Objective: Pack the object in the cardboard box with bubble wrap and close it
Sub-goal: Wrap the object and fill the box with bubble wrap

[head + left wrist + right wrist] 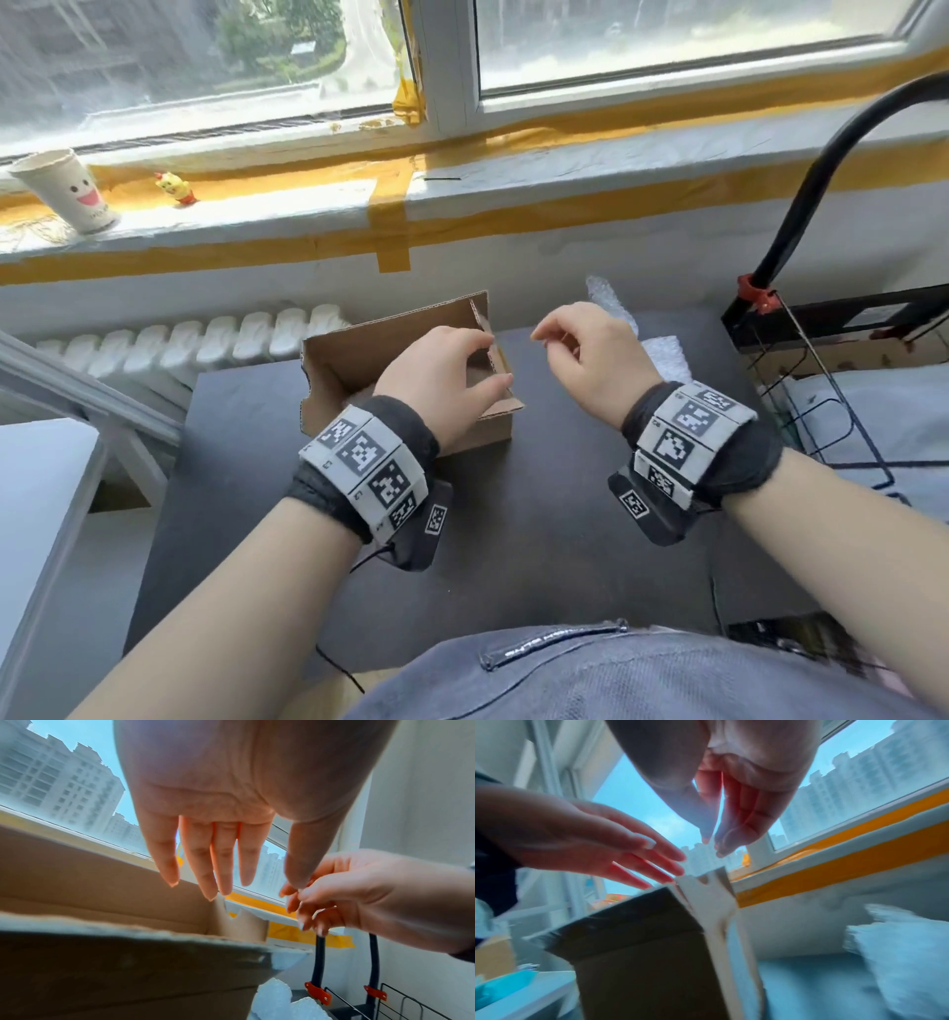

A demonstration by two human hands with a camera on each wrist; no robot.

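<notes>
An open cardboard box [359, 354] stands on the dark table [539, 514]. My left hand [477, 360] hovers over the box's right side with straight fingers [223, 874] next to the upright right flap [706, 898], holding nothing. My right hand [554, 344] floats just right of the box, its fingers loosely curled and thumb close to the fingertips [712, 843], with nothing between them. Crumpled bubble wrap [662, 354] lies behind the right hand. A pale bit shows inside the box [354, 398]; the left hand hides the rest of the inside.
A paper cup [67, 192] and a small yellow toy [177, 187] sit on the taped windowsill. A black lamp arm with a red clamp [755, 293] and a wire rack [821, 411] stand at the table's right. A radiator [205, 339] runs behind; a white table [41, 488] is at left.
</notes>
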